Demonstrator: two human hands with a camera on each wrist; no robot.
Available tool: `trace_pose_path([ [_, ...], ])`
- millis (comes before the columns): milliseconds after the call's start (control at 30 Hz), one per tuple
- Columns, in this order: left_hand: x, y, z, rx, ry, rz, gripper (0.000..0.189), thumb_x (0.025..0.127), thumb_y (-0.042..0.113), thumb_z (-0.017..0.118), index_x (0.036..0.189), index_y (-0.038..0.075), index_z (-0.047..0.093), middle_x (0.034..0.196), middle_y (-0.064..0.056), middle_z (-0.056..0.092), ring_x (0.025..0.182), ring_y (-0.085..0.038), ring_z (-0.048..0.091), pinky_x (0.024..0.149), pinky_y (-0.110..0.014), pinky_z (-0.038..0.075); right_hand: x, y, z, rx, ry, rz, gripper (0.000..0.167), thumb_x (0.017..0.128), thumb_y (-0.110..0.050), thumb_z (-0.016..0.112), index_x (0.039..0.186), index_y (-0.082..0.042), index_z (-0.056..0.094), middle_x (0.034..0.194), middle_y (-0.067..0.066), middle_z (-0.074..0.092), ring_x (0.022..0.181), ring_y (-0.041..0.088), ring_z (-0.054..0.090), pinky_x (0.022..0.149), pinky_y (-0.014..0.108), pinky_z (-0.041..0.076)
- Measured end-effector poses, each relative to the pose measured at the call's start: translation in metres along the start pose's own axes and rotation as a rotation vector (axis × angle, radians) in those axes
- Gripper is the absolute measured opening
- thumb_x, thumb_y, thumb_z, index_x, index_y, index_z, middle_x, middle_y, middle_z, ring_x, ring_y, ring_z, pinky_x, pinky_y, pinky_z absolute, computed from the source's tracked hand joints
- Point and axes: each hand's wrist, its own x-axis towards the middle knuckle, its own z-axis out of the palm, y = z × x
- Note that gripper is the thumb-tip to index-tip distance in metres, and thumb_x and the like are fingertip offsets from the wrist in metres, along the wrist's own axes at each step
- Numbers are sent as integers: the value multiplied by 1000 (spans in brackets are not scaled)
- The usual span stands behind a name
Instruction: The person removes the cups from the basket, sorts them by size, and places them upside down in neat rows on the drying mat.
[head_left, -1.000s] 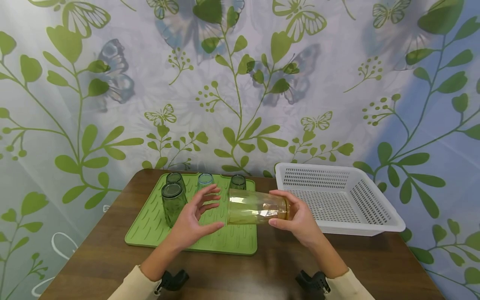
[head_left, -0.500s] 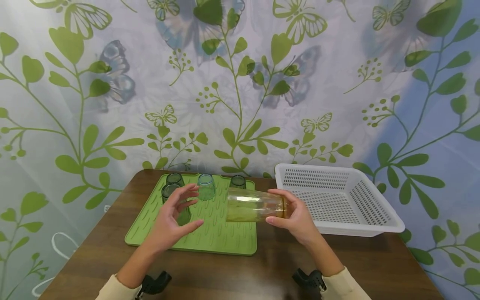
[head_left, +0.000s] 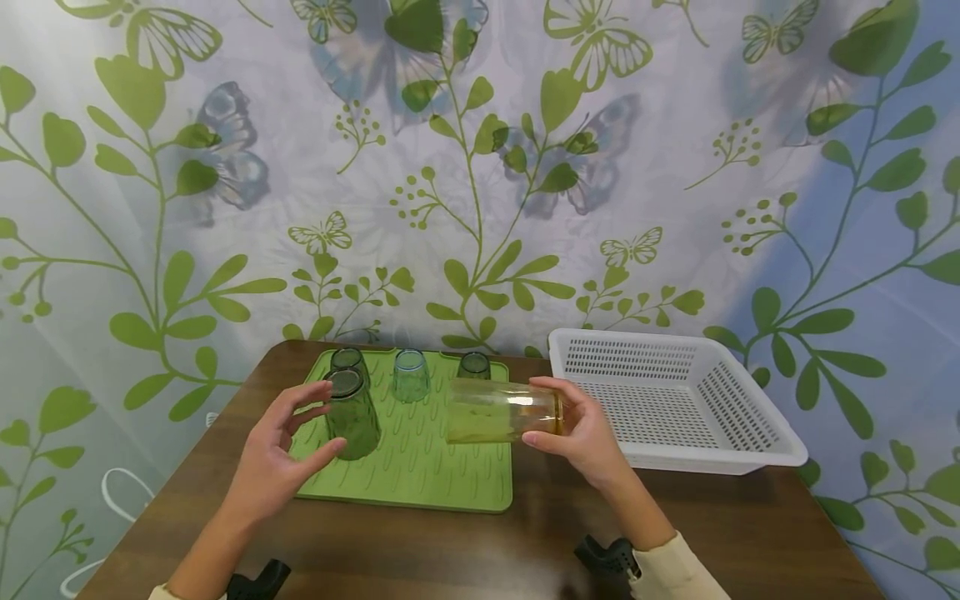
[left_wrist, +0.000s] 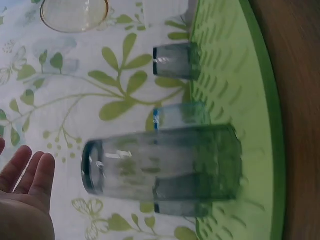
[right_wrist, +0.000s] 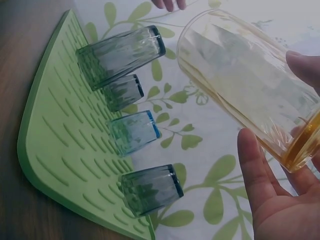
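Note:
My right hand (head_left: 581, 429) grips a tall yellow drinking glass (head_left: 495, 411) near its thick base and holds it sideways in the air, its mouth toward the left. In the right wrist view the same yellow glass (right_wrist: 245, 75) shows its thumb and fingers round the base end. My left hand (head_left: 277, 446) holds nothing; its fingers are parted beside a tall dark green glass (head_left: 352, 421). That glass stands upside down on the green drying mat (head_left: 427, 479). Behind it on the mat are a small dark glass (head_left: 348, 360), a small blue glass (head_left: 411, 379) and another small dark glass (head_left: 475, 365).
A white perforated plastic basket (head_left: 750, 454) stands on the right of the brown wooden table (head_left: 450, 550). A patterned curtain (head_left: 480, 167) with leaves and butterflies hangs right behind the table.
My left hand has moved left and down, away from the yellow glass's mouth, to the tall dark green glass. My right hand with the yellow glass has shifted slightly left.

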Motion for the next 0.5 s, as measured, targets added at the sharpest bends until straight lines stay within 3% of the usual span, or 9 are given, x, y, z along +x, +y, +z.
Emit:
trace_pose_path([
  [200,-12,-20,-21,135,87,-18,73,72,-20,81,138,-2,57,135,5,61,122,1,61,103,-16,51,4,1,5,-10,22,22,69,81,1,84,142,-3,53,126,8,63,103,22,72,77,35,65],
  [333,-18,-37,-33,210,148,10,71,69,-21,82,134,-2,62,132,13,62,117,6,61,101,-9,49,8,1,8,-14,26,26,70,81,0,84,143,-4,52,125,8,64,105,20,72,74,35,65],
  [500,-23,-51,-43,292,150,-9,64,71,-15,84,130,1,65,128,23,60,113,13,59,98,-4,46,12,2,10,-26,36,35,71,81,0,84,144,-6,52,126,13,64,101,17,72,73,35,64],
])
